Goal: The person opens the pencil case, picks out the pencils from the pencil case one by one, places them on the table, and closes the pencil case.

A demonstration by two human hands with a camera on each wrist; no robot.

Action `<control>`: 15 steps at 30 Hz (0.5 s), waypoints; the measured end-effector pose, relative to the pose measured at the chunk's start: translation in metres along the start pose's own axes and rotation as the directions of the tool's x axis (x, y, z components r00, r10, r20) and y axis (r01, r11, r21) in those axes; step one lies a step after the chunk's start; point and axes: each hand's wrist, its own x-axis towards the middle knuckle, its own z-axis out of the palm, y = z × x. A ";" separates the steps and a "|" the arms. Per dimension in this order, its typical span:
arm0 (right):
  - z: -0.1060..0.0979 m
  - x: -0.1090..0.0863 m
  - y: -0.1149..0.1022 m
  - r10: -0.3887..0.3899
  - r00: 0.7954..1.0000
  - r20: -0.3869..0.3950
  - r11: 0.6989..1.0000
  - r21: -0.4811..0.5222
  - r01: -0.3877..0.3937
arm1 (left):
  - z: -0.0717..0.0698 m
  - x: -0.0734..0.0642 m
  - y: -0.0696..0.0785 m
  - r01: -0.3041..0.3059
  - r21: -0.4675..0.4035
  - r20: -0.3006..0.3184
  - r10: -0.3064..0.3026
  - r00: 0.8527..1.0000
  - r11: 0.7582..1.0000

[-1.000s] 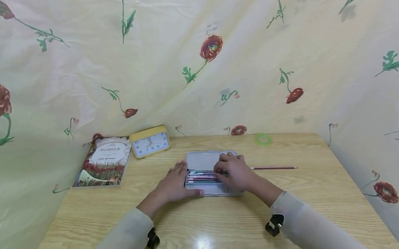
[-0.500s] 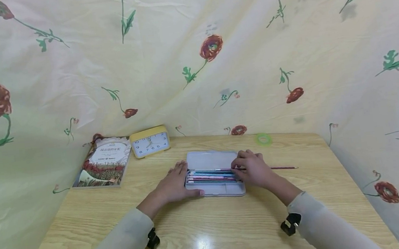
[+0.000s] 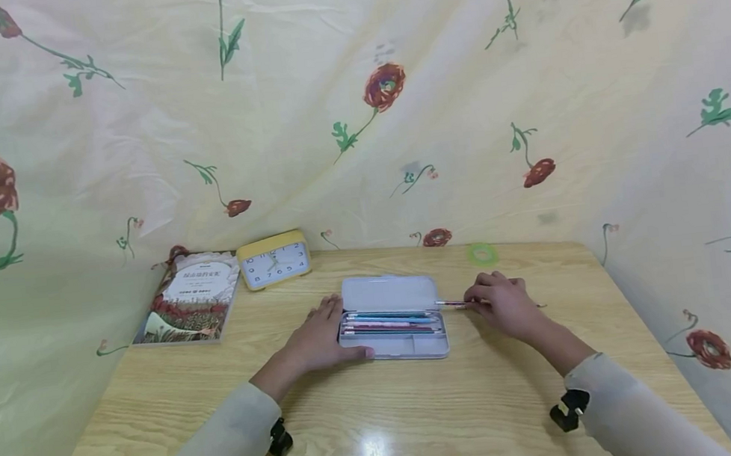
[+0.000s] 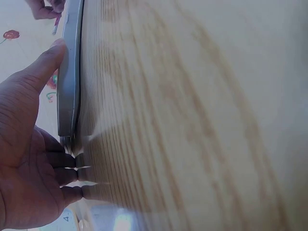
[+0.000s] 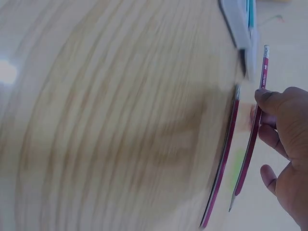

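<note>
My left hand (image 3: 313, 339) steadies an open pencil case (image 3: 389, 293), its thumb along the front edge and its straight fingers at the left end. In the left wrist view, the thumb rests on the side of the case (image 4: 70, 86) while the fingertips reach the table. Several pencils (image 3: 390, 323) lie lengthwise in the case. To its right, my right hand (image 3: 499, 304) pinches a maroon pencil (image 5: 250, 149) between thumb and fingers, eraser end toward the case. A second maroon pencil (image 5: 224, 159) lies on the table beside it, mostly hidden behind the hand in the head view.
A yellow alarm clock (image 3: 276, 261) and a book (image 3: 193, 296) with a floral cover stand at the table's back left. A green roll of tape (image 3: 482, 254) lies near the back edge. Behind the wooden table (image 3: 387, 421) hangs a floral cloth (image 3: 298, 115).
My right hand has moved rightward from over the case, drawing the maroon pencil out with it to above the table. The left hand and the case have stayed in place.
</note>
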 end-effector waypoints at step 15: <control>0.001 -0.021 0.027 0.015 1.000 -0.014 0.998 -0.053 -0.016 | 0.001 0.002 -0.003 -0.005 0.005 0.001 0.005 1.000 1.000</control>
